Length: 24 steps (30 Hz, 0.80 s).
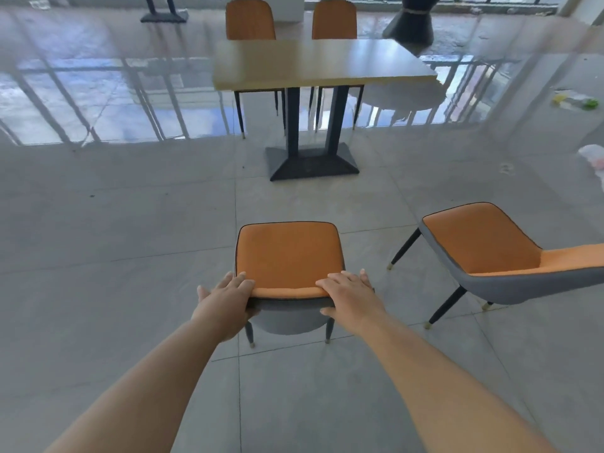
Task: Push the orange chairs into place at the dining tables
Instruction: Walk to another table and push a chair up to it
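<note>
An orange chair (287,253) with a grey back stands on the floor right in front of me, facing the wooden dining table (313,65). My left hand (228,295) grips the left end of its backrest top, fingers over the edge. My right hand (351,294) grips the right end the same way, thumb behind the back. A wide stretch of floor lies between this chair and the table. A second orange chair (480,243) stands to the right, turned at an angle. Two more orange chairs (250,21) (334,21) sit tucked in at the table's far side.
The table stands on a black pedestal base (312,163). Another table base (164,15) is at the far left. Litter (575,101) and a white bag (593,155) lie on the floor at the right. A dark tied curtain (411,27) hangs at the back.
</note>
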Tool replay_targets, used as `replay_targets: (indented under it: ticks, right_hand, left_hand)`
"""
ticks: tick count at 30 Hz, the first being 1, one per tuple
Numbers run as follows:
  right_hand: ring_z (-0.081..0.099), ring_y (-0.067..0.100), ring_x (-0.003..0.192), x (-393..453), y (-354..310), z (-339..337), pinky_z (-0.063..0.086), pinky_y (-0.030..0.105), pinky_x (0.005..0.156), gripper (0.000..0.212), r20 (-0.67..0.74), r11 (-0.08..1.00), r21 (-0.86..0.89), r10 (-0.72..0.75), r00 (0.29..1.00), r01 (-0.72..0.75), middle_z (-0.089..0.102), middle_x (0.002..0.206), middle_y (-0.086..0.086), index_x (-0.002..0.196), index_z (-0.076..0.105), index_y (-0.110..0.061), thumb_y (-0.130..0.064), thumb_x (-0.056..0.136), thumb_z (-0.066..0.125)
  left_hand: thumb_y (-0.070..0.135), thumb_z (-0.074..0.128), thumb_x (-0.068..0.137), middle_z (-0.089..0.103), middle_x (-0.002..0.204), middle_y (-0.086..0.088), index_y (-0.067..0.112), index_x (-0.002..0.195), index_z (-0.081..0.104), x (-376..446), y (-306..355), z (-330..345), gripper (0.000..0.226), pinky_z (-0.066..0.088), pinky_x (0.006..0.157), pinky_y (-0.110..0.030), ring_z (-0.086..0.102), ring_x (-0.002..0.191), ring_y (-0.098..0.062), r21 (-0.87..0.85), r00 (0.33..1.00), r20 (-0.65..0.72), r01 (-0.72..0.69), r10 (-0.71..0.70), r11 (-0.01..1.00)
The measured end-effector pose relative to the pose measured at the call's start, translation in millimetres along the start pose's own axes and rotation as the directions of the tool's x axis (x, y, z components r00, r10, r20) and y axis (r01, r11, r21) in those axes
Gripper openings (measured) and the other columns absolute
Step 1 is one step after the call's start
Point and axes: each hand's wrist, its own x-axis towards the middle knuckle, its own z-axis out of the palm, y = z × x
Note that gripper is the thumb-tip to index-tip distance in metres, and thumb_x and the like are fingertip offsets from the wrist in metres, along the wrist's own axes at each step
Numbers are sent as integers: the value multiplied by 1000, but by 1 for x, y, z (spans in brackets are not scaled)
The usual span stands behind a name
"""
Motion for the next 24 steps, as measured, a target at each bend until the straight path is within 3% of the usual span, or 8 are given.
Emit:
replay_targets:
  ticks: [5, 10, 15, 24]
  right_hand:
    - [35, 23, 134, -18, 41, -6, 13, 68, 109, 52, 15, 996, -8, 84, 996, -84, 48, 139, -5, 134, 42, -36, -49, 88, 62]
    - [36, 23, 130, -12, 64, -11, 29, 55, 104, 52, -5, 995, 57, 78, 997, -78, 49, 137, -5, 133, 44, -34, -47, 86, 64]
    - [38, 23, 126, 10, 78, -16, 33, 49, 101, 49, -38, 996, 60, 63, 997, -61, 51, 132, -4, 131, 47, -32, -46, 87, 63]
    - [40, 24, 126, 68, 103, -28, 34, 52, 102, 50, -58, 997, 55, 54, 997, -51, 52, 132, -5, 132, 47, -33, -47, 86, 64]
  left_hand:
    - [40, 47, 99, 13, 161, 0, 24, 138, 36, -9, 45, 14, 45, 19, 111, -65, 3, 149, -28, -83, 998, 31, 57, -55, 995]
    - [37, 47, 99, 13, 161, 0, 24, 138, 37, 0, 64, 14, 43, 17, 111, -65, 4, 148, -29, -111, 997, 19, 71, -69, 991]
    - [35, 47, 99, 13, 161, 0, 23, 141, 35, 23, 69, 5, 45, 13, 112, -67, 2, 149, -28, -142, 997, 6, 80, -80, 987]
    - [33, 48, 99, 14, 161, -2, 22, 141, 35, 82, 71, -17, 45, 13, 113, -66, 2, 149, -28, -147, 996, -10, 83, -85, 986]
